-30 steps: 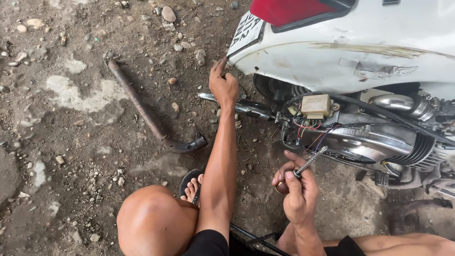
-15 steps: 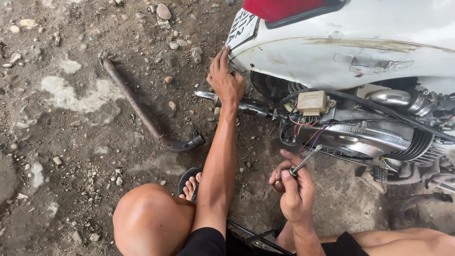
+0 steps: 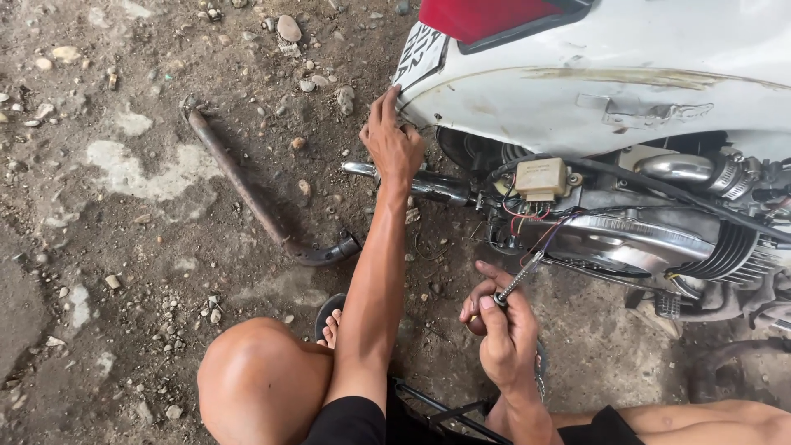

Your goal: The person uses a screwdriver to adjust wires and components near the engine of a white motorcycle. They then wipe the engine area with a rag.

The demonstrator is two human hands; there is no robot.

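Note:
A white scooter (image 3: 626, 91) with a red tail light lies at the upper right, its engine (image 3: 643, 239) and wiring exposed. My left hand (image 3: 393, 142) rests on the rear edge of the white body panel, beside the number plate (image 3: 418, 51) and above a chrome bar (image 3: 428, 185). My right hand (image 3: 504, 330) is closed around a screwdriver (image 3: 517, 280), whose metal tip points up toward the bundle of coloured wires under a small beige box (image 3: 540, 178). My bare knee (image 3: 262, 379) and sandalled foot (image 3: 329, 323) are in the lower middle.
A bent rusty exhaust pipe (image 3: 255, 202) lies on the dirt ground at left, with scattered stones (image 3: 288, 26) around it. A black metal frame (image 3: 437, 408) pokes out near my legs. The chrome engine cover and finned cylinder (image 3: 725, 251) fill the right side.
The view has shifted slightly. My left hand stays at the rear body panel and my right hand keeps the screwdriver near the wiring, with little movement.

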